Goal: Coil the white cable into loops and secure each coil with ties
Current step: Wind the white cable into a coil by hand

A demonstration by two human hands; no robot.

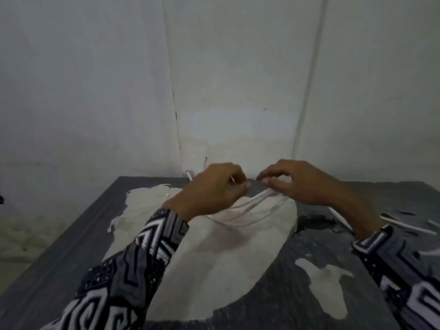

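1. two patterned sleeves [152, 236] are reaching in over the dark surface [273, 294].
2. white cable [240, 214] is lying looped on it, seemingly one coil gathered, not visibly tied.
3. left hand [209, 191] and right hand [302, 182] fingers are pinching at the loops' far end, perhaps fastening a tie.

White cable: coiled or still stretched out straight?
Coiled: white cable curves in stacked loops below both hands, gathered between left hand and right hand.
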